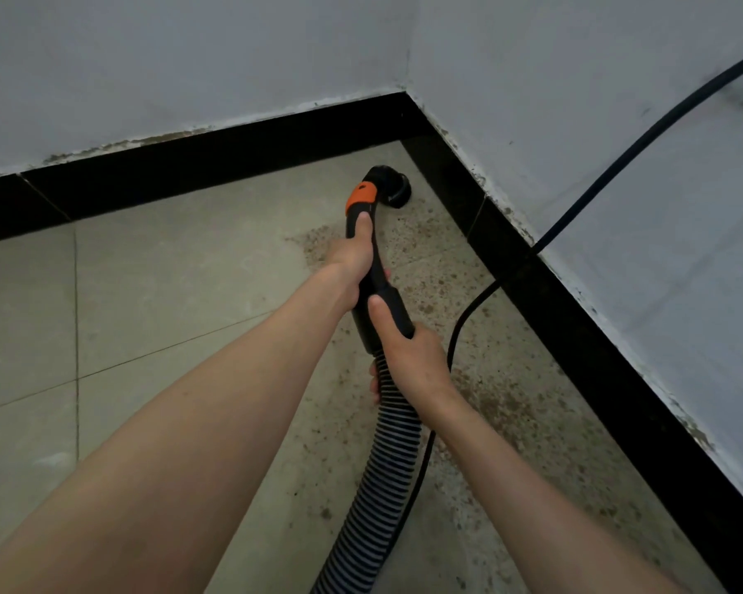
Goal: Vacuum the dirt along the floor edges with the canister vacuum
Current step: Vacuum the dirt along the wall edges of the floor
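Note:
A black vacuum handle (378,267) with an orange collar (361,197) points toward the room corner. Its round black nozzle (395,188) rests on the tiled floor just short of the corner. My left hand (352,259) grips the upper handle, thumb lying along it. My right hand (408,358) grips the lower cuff where the ribbed black hose (382,478) begins; the hose runs down out of the bottom of the view. Brown dirt (502,400) is scattered on the floor along the right-hand skirting. The canister itself is out of view.
Two pale walls meet in the corner above a black skirting board (215,165). A black power cord (584,199) hangs across the right wall, drops over the skirting and runs along the floor beside the hose. Beige floor tiles (146,302) lie to the left.

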The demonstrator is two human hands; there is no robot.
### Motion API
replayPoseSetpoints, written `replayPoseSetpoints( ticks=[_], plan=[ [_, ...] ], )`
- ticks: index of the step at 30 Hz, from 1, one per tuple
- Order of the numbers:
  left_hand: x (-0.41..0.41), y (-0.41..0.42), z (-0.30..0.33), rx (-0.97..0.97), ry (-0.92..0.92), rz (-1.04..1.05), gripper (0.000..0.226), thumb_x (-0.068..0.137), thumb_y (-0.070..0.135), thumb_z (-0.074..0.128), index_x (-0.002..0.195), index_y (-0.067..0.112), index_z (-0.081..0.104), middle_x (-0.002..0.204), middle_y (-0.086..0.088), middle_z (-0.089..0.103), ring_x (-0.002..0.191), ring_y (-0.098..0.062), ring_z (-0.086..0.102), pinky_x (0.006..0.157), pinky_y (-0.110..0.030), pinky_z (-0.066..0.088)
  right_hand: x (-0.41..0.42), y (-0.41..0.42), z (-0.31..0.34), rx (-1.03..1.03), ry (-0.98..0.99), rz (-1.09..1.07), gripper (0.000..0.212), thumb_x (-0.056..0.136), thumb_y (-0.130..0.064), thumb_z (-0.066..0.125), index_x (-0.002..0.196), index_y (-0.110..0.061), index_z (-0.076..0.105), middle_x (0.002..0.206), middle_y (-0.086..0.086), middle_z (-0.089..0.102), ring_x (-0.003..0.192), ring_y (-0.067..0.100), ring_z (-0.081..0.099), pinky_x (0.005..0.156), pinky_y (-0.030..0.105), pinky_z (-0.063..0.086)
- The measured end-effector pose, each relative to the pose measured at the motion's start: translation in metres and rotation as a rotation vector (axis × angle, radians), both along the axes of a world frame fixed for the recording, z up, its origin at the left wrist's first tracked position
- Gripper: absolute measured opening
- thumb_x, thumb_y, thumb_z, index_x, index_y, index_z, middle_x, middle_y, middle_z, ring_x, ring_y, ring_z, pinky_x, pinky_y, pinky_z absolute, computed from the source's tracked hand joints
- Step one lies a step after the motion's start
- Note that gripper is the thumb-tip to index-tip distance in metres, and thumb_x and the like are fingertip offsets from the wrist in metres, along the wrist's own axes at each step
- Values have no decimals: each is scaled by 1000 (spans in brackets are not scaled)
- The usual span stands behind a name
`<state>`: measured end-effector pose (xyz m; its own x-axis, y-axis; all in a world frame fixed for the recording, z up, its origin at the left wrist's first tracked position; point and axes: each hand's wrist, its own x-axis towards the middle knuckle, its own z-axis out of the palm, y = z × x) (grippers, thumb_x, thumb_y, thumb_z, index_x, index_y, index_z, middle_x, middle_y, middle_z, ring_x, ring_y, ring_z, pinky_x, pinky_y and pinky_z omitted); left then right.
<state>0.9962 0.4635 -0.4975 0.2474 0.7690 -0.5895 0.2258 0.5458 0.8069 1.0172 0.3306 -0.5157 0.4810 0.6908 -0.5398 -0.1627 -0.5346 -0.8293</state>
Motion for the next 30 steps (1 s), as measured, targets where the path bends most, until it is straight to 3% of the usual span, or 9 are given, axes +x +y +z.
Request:
replayPoseSetpoints(
  ticks=[7, 11, 15, 19, 23, 30],
  plan=[
    [22, -6, -6, -24, -12, -81, 49, 95, 52, 43, 100, 4, 54, 64, -7, 57, 45, -16, 55, 38, -18, 44, 12, -8, -10, 6, -34, -70, 58, 84, -67, 56, 90, -9, 59, 63, 10, 62, 40, 17, 58, 40, 26, 48],
    [20, -4, -6, 0, -7, -86, 47, 96, 51, 44, 90, 5, 54, 62, -7, 57, 43, -15, 54, 36, -17, 42, 8, -4, -12, 22, -35, -72, 59, 83, -68, 55, 90, -10, 60, 65, 9, 63, 47, 19, 60, 48, 32, 52],
    [8, 10, 5, 123, 45, -85, 48, 97, 50, 41, 79, 8, 54, 57, -5, 57, 46, -16, 54, 46, -22, 45, -6, 12, -7, 109, 47, -96, 56, 85, -64, 56, 89, -8, 58, 58, 9, 60, 41, 18, 58, 40, 25, 47],
    [-17, 28, 22, 331, 170, 17, 51, 97, 50, 39, 106, 3, 57, 86, -11, 63, 73, -27, 63, 65, -33, 53, -24, 32, -3, 228, 86, -3, 58, 88, -62, 54, 91, -4, 57, 54, 8, 61, 43, 20, 58, 42, 27, 47],
    [-55, 47, 42, 505, 226, 95, 44, 98, 46, 37, 103, 5, 52, 102, -18, 65, 89, -33, 65, 81, -42, 55, -55, 57, 5, 351, 121, 91, 56, 93, -58, 50, 88, -2, 56, 50, 8, 59, 40, 21, 56, 40, 25, 45],
    [-125, 70, 52, 518, 363, 145, 38, 98, 46, 36, 104, 10, 43, 108, -17, 62, 95, -33, 64, 86, -44, 54, -123, 88, 7, 357, 183, 187, 59, 95, -57, 46, 89, 2, 56, 47, 7, 56, 37, 20, 54, 39, 24, 43]
  ],
)
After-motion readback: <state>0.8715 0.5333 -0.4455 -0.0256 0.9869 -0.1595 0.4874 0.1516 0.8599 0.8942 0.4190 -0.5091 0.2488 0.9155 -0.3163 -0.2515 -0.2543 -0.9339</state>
